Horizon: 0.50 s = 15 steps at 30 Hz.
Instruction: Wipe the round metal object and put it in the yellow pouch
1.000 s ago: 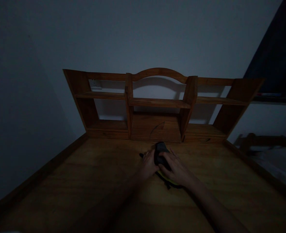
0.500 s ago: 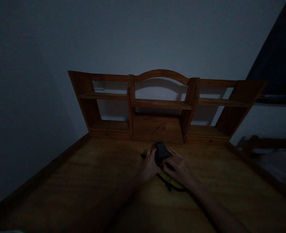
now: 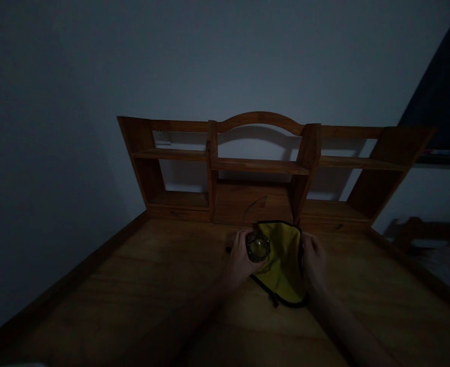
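Observation:
A small round glass-like object (image 3: 258, 246), clear with a dark patterned rim, is in the grip of my left hand (image 3: 240, 257). Its exact kind cannot be made out in the dim light. Beside and partly under it spreads a yellow cloth (image 3: 284, 260) with black edging and a short dark strap at its lower edge. My right hand (image 3: 314, 262) has its fingers closed on the cloth's right edge, slightly blurred. A small dark tip (image 3: 228, 250) sticks out left of my left hand.
A wooden desk (image 3: 163, 265) lies beneath my hands. At its back stands a wooden shelf unit (image 3: 261, 165) against the wall. A power socket (image 3: 162, 137) shows behind the left shelf, and a dark window or curtain hangs at upper right.
My right hand has moved right, pulling the cloth open. The dark cover over the round object is off it, and the yellow side now shows broadly. The view has shifted slightly.

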Available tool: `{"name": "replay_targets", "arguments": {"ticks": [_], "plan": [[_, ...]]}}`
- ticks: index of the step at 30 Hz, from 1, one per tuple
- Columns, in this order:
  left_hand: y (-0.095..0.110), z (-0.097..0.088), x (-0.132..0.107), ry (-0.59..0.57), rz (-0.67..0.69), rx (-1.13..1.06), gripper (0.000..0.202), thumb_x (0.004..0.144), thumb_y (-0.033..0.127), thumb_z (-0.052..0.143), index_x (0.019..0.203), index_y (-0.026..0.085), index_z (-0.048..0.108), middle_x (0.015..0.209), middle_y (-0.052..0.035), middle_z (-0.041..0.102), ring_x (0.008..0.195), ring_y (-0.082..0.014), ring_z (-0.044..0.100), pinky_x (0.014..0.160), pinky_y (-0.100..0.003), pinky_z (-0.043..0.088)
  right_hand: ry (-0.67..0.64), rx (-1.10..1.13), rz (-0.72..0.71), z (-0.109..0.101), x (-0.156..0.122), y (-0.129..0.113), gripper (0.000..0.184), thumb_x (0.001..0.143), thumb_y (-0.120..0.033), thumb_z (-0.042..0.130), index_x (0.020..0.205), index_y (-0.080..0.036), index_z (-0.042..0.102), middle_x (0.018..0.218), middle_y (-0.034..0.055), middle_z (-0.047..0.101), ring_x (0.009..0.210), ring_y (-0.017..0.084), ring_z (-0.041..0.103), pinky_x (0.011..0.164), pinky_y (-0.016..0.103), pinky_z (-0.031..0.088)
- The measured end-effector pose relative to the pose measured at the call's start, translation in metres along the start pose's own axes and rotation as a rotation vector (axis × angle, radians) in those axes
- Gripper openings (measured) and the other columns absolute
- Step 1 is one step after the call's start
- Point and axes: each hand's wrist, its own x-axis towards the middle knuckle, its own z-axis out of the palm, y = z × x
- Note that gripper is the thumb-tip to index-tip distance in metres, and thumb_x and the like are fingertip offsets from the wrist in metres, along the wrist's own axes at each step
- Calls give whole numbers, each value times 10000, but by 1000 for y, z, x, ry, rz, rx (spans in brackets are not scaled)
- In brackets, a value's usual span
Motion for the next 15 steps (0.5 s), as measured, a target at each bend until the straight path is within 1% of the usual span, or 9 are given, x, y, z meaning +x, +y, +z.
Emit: {"name": "replay_targets", "arguments": {"ticks": [1,2,3,5,6,7,9,12,15], "plan": [[0,0,-1,-8,4,-6,737,566,193,814,1198,223,435,1195,-75,490,1140,-245,500,989,-414,447,-23,-94,-114,5,-5,-5,182,865,-372,561,950,-243,657,991,20,670,939,208,596,891,364,467],[1,1,-1,-17,6,-11,742,563,194,814,1199,222,433,1194,-75,489,1137,-243,501,988,-411,449,-104,-176,-223,11,-11,-11,179,880,-353,551,971,-244,660,1028,34,668,970,220,592,955,406,435],[1,1,-2,-22,6,-16,744,567,189,806,1206,222,428,1197,-75,487,1136,-242,500,987,-409,450,-229,-266,-344,16,-17,-17,160,882,-323,559,969,-251,672,1024,38,680,970,228,599,1030,451,375],[1,1,-3,-22,6,-22,743,576,164,781,1222,216,417,1216,-82,476,1143,-241,494,990,-407,451,-518,-443,-566,25,-28,-28,159,880,-255,571,981,-277,692,991,23,709,967,235,620,1149,531,168],[1,1,-4,-14,5,-23,732,582,150,764,1223,212,417,1225,-86,471,1144,-242,493,990,-408,451,-610,-516,-645,28,-33,-32,193,888,-224,555,1015,-283,688,997,18,717,993,238,626,1166,555,83],[0,1,-4,-1,4,-22,715,590,139,747,1221,207,419,1229,-90,469,1140,-242,494,988,-409,452,-667,-578,-707,29,-37,-35,233,898,-199,531,1062,-281,675,1019,18,718,1034,240,622,1167,577,22],[0,1,-4,40,4,-23,666,618,120,711,1215,200,427,1222,-92,477,1129,-237,501,987,-408,451,-705,-686,-797,30,-42,-40,308,912,-168,476,1169,-249,625,1115,39,698,1133,244,587,1155,613,-18],[0,2,-2,97,16,-26,611,660,87,653,1217,198,429,1208,-88,494,1124,-222,506,986,-396,448,-699,-847,-906,29,-46,-45,370,895,-175,462,1250,-177,569,1265,89,623,1266,270,483,1140,645,-25],[1,1,-2,119,37,-28,661,621,63,666,1221,201,427,1217,-82,493,1146,-224,495,999,-392,441,-657,-974,-959,28,-46,-47,436,863,-228,496,1289,-146,535,1374,107,530,1361,323,342,1118,680,-40]]}}
